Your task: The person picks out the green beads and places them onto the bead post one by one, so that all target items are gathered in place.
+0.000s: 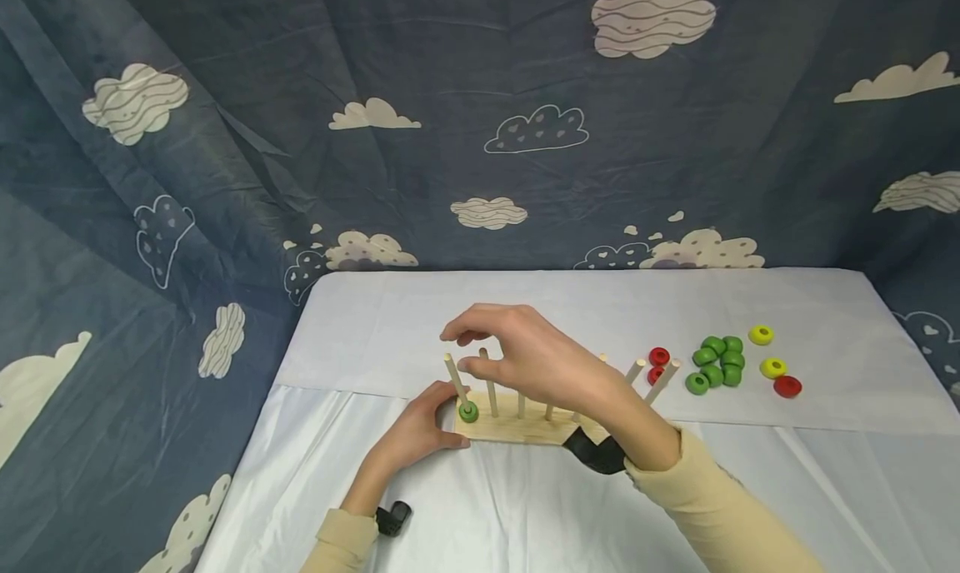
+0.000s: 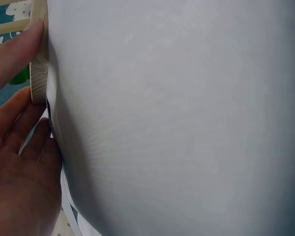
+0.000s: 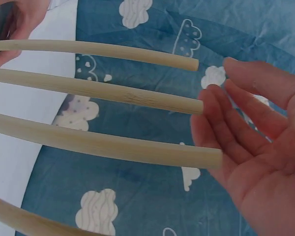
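Note:
A wooden peg board lies on the white cloth, with several upright pegs along it. One green bead sits at the foot of the leftmost peg. My left hand holds the board's left end, thumb at the near edge and fingers round the far corner. In the left wrist view the thumb presses the board's wood. Above the pegs hovers my right hand, thumb and fingers apart with nothing between them. The right wrist view has the peg tips close to its fingers.
Right of the board lie a cluster of green beads, two red beads beside it, and two yellow beads with another red bead farther right. A dark cloud-patterned curtain hangs behind the table.

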`<action>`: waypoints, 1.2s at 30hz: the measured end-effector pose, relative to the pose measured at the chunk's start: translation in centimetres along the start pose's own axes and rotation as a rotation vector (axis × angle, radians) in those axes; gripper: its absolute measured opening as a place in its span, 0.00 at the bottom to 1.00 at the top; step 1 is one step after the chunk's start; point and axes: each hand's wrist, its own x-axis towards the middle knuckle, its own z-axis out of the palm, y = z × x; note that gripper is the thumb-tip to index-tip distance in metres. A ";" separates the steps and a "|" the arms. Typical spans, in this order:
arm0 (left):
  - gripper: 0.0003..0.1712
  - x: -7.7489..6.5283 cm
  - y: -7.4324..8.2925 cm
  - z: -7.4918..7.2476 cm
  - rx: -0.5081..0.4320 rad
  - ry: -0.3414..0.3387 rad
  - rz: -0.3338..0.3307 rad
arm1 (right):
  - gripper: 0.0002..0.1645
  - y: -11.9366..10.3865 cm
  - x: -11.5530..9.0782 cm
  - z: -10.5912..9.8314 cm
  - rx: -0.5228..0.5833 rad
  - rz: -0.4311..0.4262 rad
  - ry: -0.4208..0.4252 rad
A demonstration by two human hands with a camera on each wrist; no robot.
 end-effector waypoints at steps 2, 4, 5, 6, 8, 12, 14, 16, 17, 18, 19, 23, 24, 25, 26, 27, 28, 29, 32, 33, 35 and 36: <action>0.44 0.0 0.0 0.0 0.000 0.003 0.001 | 0.20 -0.1 -0.3 -0.1 0.018 -0.038 0.016; 0.45 -0.1 -0.1 0.1 -0.003 0.005 0.004 | 0.20 -0.3 -0.7 0.0 0.041 -0.084 0.027; 0.46 -0.2 -0.1 0.1 -0.004 0.005 0.004 | 0.20 -0.4 -0.9 0.0 0.050 -0.111 0.033; 0.46 -0.2 -0.2 0.2 -0.006 0.004 0.007 | 0.20 -0.4 -1.1 0.1 0.058 -0.138 0.040; 0.46 -0.3 -0.3 0.3 -0.005 0.001 0.013 | 0.20 -0.5 -1.6 0.3 0.072 -0.186 0.056; 0.46 -0.3 -0.5 0.4 0.016 -0.010 0.020 | 0.21 -0.6 -2.8 0.8 0.096 -0.253 0.087; 0.45 -0.4 -0.4 0.4 0.032 -0.013 0.017 | 0.21 -0.5 -3.4 1.1 0.111 -0.273 0.085; 0.45 -0.4 -0.2 0.3 0.042 -0.016 0.014 | 0.22 -0.3 -4.0 1.5 0.128 -0.285 0.080; 0.45 -0.4 -0.1 0.3 0.046 -0.017 0.012 | 0.22 -0.1 -4.3 1.7 0.142 -0.284 0.076; 0.45 -0.4 0.0 0.2 0.049 -0.019 0.011 | 0.22 0.0 -4.7 1.8 0.147 -0.280 0.076; 0.45 -0.5 0.2 0.2 0.050 -0.021 0.011 | 0.22 0.1 -5.0 2.0 0.152 -0.274 0.078; 0.43 -0.4 0.5 0.1 0.075 -0.029 0.016 | 0.22 0.4 -6.2 2.7 0.180 -0.226 0.086; 0.42 -0.4 0.5 0.1 0.091 -0.029 0.017 | 0.22 0.5 -6.5 2.9 0.183 -0.213 0.083; 0.42 -0.4 0.6 0.1 0.107 -0.028 0.021 | 0.22 0.6 -6.8 3.0 0.192 -0.195 0.080; 0.41 -0.3 0.6 0.1 0.125 -0.028 0.025 | 0.22 0.7 -7.1 3.1 0.195 -0.178 0.077; 0.42 -0.2 0.6 0.1 0.141 -0.027 0.030 | 0.22 0.9 -7.4 3.3 0.197 -0.157 0.075; 0.42 -0.2 0.6 0.0 0.157 -0.027 0.037 | 0.21 1.1 -7.7 3.5 0.198 -0.143 0.074; 0.42 -0.1 0.6 0.0 0.170 -0.027 0.045 | 0.21 1.3 -8.0 3.6 0.198 -0.127 0.074; 0.42 0.0 0.5 -0.1 0.190 -0.030 0.065 | 0.20 2.1 -9.0 4.3 0.192 -0.082 0.078; 0.41 0.1 0.5 -0.1 0.191 -0.030 0.073 | 0.19 2.3 -9.4 4.6 0.195 -0.064 0.077; 0.41 0.1 0.4 -0.2 0.198 -0.030 0.083 | 0.19 2.9 -10.1 5.1 0.210 -0.028 0.073; 0.40 0.2 0.4 -0.2 0.200 -0.028 0.086 | 0.19 3.2 -10.4 5.3 0.217 -0.011 0.071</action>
